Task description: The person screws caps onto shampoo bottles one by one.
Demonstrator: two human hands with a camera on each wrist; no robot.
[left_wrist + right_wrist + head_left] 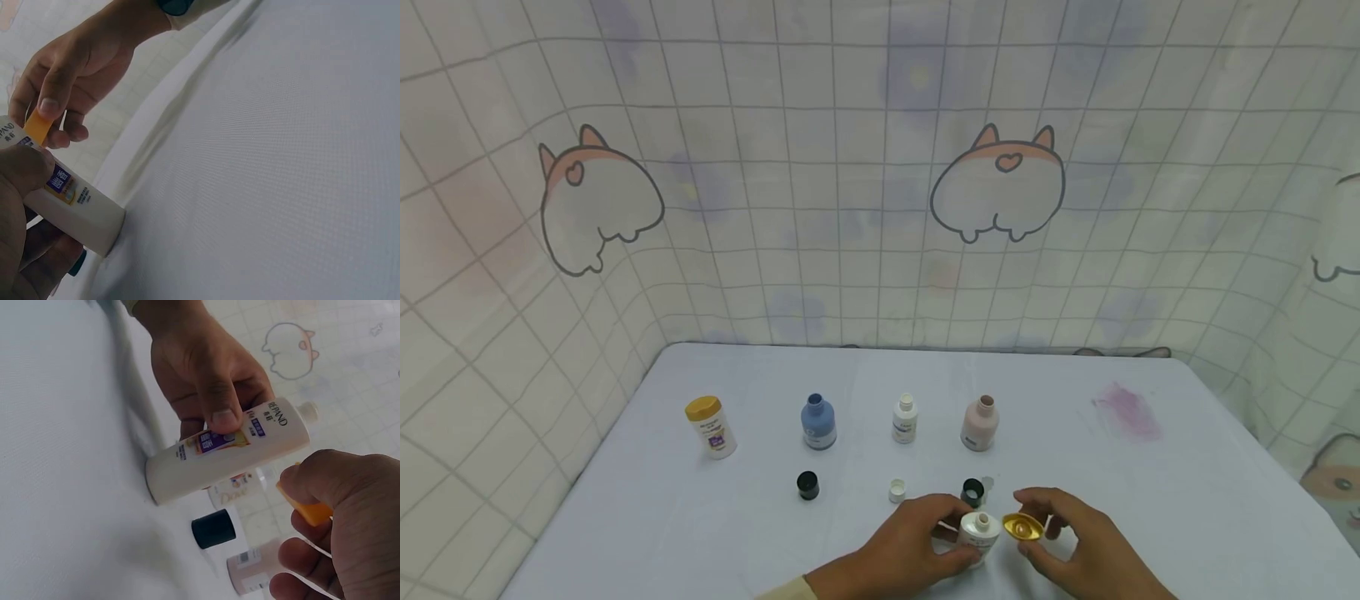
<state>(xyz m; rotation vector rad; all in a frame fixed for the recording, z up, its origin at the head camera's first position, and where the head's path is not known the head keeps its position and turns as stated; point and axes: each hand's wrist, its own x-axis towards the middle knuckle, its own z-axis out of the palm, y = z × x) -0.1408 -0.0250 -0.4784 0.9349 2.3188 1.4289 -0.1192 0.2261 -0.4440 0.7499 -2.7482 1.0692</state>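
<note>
Near the table's front edge, my left hand (910, 546) grips a white shampoo bottle (231, 450) round its sides. The bottle stands upright on the table, and its narrow neck is uncovered. Just right of that neck, my right hand (1093, 546) pinches a gold-yellow cap (1023, 527) between thumb and fingers. The cap's hollow underside faces the head camera. In the left wrist view, the thumb lies across the bottle's purple and orange label, and the neck is out of frame.
Behind my hands stand a white jar with a yellow lid (719, 433), a blue bottle (818, 425), a small white bottle (905, 421) and a pink bottle (980, 427). In front lie a black cap (808, 485), a white cap (897, 490) and a dark cap (973, 492).
</note>
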